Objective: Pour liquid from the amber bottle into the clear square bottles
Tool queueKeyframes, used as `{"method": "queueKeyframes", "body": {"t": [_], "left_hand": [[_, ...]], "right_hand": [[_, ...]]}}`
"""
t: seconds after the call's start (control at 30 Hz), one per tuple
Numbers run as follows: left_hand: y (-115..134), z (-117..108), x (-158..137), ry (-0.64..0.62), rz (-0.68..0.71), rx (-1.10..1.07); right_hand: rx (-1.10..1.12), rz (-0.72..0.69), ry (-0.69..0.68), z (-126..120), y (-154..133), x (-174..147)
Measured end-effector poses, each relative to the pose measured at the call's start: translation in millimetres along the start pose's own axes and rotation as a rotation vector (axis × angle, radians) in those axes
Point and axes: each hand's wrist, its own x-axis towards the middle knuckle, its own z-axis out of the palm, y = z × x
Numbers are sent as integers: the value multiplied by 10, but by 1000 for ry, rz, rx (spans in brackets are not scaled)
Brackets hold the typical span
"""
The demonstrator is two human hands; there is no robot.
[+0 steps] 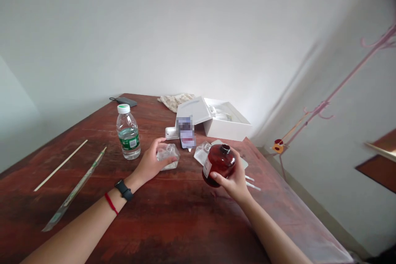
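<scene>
My left hand is closed around a small clear glass bottle with angled sides, which stands on the table. In my right hand is a round, dark red-brown bottle with a white label and an uncapped neck, tilted slightly and held above the table. Behind it, partly hidden, lies a second clear angular bottle. Beyond and between my hands a phone leans against a white device; its screen is blurred.
A half-full water bottle stands left of my left hand. Further left lie a bare chopstick and wrapped chopsticks. An open white box, a cloth and a grey pouch sit at the back. White sticks lie at right.
</scene>
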Motion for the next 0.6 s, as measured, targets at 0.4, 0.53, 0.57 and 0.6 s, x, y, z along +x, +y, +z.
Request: {"method": "queueKeyframes", "body": {"t": [0.4,0.53,0.57,0.6], "left_hand": [[9,-120,53,-24,24,248],[7,-143,62,-34,35,285],[-1,-143,61,-35,40,286],[-11,-139,59,-32,43,281]], "right_hand": [[34,17,-54,-2,-48,-44],[49,34,139,-35,-3,22],[43,56,176,-50,16,41],[43,75,203,-64,37,59]]}}
